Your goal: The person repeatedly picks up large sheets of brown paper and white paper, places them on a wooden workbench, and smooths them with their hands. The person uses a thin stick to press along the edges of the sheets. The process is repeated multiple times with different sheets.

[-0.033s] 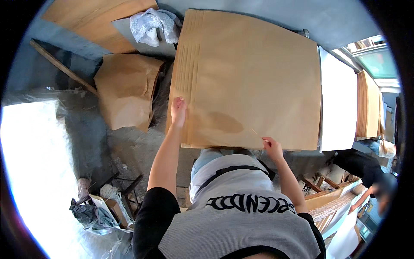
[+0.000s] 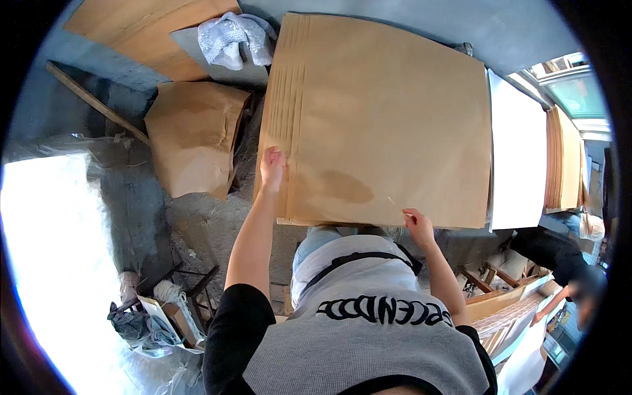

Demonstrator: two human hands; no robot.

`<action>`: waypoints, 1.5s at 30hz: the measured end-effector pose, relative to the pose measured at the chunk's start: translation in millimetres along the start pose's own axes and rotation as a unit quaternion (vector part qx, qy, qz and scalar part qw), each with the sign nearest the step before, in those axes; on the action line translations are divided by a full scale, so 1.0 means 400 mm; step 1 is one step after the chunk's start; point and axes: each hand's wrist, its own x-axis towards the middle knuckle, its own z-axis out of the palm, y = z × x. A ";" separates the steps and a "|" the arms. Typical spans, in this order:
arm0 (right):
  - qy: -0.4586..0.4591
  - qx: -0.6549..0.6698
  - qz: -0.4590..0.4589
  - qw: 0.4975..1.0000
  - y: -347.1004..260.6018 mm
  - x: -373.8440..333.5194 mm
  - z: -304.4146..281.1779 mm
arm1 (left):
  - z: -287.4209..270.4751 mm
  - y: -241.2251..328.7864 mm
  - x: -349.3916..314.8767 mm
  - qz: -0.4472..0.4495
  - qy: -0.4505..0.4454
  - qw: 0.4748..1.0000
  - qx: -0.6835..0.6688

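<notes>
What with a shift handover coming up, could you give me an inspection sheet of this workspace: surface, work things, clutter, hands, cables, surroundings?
Surface: stacked brown sheets, left edges stepped; support beneath hidden.
Work things: thin pale strip over the stack's near edge; white sheet to the right.
Clutter: creased brown paper, wooden pole and patterned pale cloth on the left; dark plastic lower left.
Hands: left hand at the stepped edges, grip unclear; right hand pinches the strip.
Cables: nothing seen.
Surroundings: grey-blue wall behind; window upper right; co-worker in dark clothing lower right.
</notes>
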 end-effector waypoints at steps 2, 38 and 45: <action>0.026 0.027 -0.009 0.999 0.044 -0.012 -0.003 | 0.022 0.044 -0.012 -0.060 -0.002 0.998 -0.003; -0.016 -0.082 -0.193 0.978 -0.414 0.115 0.277 | -0.103 -0.078 -0.274 -0.261 -0.203 0.925 -0.188; -0.001 -0.018 -0.143 0.990 -0.115 0.028 0.152 | 0.076 -0.129 -0.438 -0.240 -0.278 0.906 -0.209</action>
